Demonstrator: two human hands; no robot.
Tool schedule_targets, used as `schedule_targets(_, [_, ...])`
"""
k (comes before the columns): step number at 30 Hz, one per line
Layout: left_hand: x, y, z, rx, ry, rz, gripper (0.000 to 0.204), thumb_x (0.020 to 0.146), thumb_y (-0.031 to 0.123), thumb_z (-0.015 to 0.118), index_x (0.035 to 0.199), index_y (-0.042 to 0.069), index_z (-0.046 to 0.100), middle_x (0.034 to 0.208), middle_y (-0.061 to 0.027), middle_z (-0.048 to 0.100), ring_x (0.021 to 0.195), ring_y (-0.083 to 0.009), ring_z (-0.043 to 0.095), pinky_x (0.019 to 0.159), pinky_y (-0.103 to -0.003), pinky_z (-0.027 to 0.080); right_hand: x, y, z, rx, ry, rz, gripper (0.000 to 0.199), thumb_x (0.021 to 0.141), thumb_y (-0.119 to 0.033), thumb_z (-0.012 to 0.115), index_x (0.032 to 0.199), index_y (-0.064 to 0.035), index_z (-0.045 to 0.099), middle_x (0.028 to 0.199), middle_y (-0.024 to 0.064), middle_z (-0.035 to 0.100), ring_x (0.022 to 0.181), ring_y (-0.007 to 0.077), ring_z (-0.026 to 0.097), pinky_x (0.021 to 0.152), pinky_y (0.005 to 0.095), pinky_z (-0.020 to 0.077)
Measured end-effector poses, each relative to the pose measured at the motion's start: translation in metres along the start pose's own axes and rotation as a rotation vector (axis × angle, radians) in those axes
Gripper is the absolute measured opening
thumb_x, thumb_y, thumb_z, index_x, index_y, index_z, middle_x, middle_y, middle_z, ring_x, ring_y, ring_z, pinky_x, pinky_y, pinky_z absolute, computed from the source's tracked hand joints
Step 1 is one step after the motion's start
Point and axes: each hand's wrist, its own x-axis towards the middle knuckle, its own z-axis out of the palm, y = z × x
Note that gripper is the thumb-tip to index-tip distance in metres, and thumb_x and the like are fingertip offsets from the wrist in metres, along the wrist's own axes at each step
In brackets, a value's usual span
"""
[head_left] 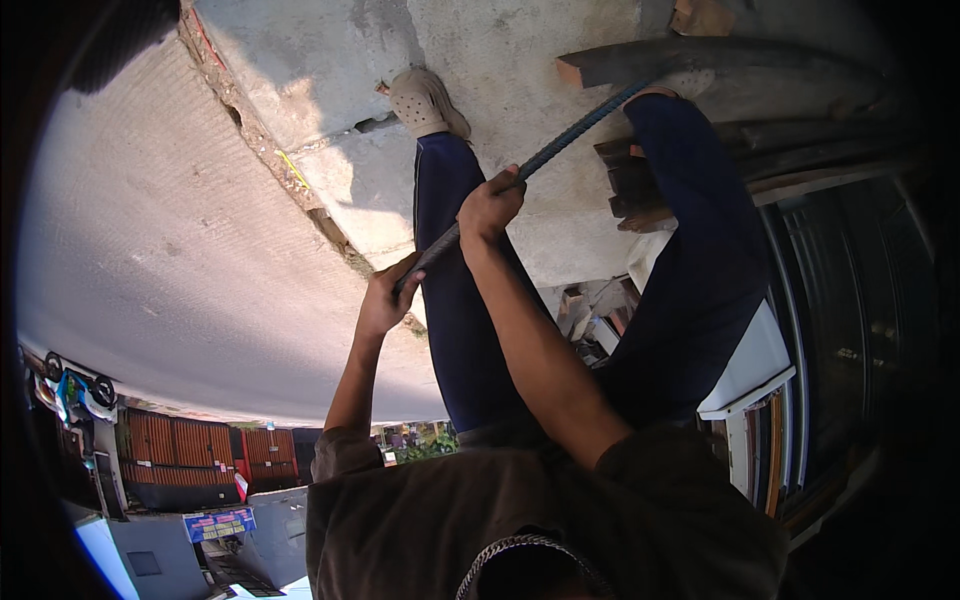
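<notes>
A long dark ribbed steel bar [575, 130], which looks like rebar, slants across my legs from lower left to upper right. My left hand [387, 295] is closed around its near end, thumb along the bar. Farther up, my right hand [490, 207] grips it with wrapped fingers, in front of my left leg. The far end reaches a curved wooden plank [640, 62] beside my right foot, where the exact contact is hard to make out. My left shoe [425, 100], a beige clog with holes, stands on the concrete.
More dark curved planks [800, 145] lie stacked by my right leg. Wood offcuts [575, 310] show between my legs. On the left, a cracked, debris-filled joint [300, 200] separates the slab from the road [200, 250]. A motorbike [75, 390] stands far off at lower left.
</notes>
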Motion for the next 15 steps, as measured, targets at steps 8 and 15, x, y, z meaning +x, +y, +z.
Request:
schedule_targets(8, [0.041,-0.046,-0.021,0.025,-0.057,0.068,0.029,0.088,0.014,0.063,0.112,-0.003,0.06,0.075,-0.0191,0.063,0.062,-0.0238,0.061,0.06,-0.031,0.048,0.007,0.025,0.045,0.084,0.08,-0.075,0.047,0.1,-0.026,0.033,0.1,0.0187,0.047,0.094,0.0387,0.055,0.092,0.0476,0.058,0.079,0.0472,0.0472])
schedule_targets(15, [0.106,-0.104,-0.045,0.145,-0.055,0.206,0.023,0.088,0.02,0.062,0.1,0.0,0.061,0.078,-0.0211,0.063,0.067,-0.0354,0.063,0.059,-0.039,0.048,0.028,0.058,0.111,0.108,0.115,0.049,0.045,0.099,-0.025,0.035,0.101,0.0192,0.043,0.094,0.0406,0.054,0.094,0.0474,0.059,0.079,0.0456,0.0509])
